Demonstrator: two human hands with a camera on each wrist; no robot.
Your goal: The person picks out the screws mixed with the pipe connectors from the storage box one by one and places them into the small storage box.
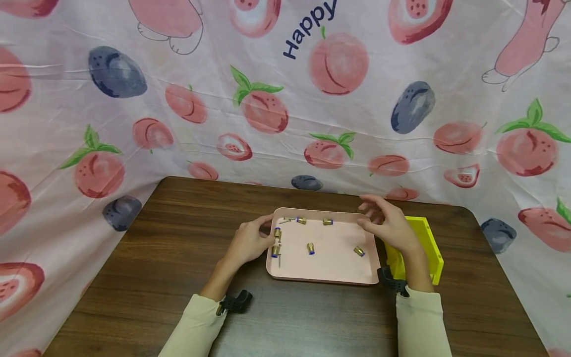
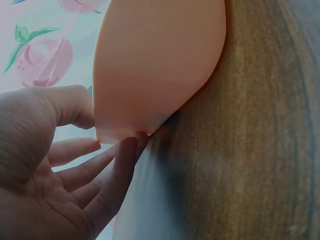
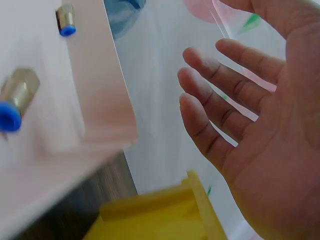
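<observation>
Sleeved left hand (image 1: 250, 243) touches the pink tray's (image 1: 325, 270) left edge with relaxed fingers; right hand (image 1: 388, 225) hovers spread.

Right hand (image 3: 260, 125): palm facing the camera, fingers (image 3: 210, 70) loosely spread, holding nothing, apart from the tray. Shallow pale pink plastic tray (image 3: 107, 100): corner at left, resting on dark wood-grain table (image 3: 65, 215). Two small brass push-fit fittings with blue collars (image 3: 15, 102) lie inside. Bright yellow plastic box (image 3: 160, 215): below the hand, beside the tray.
</observation>
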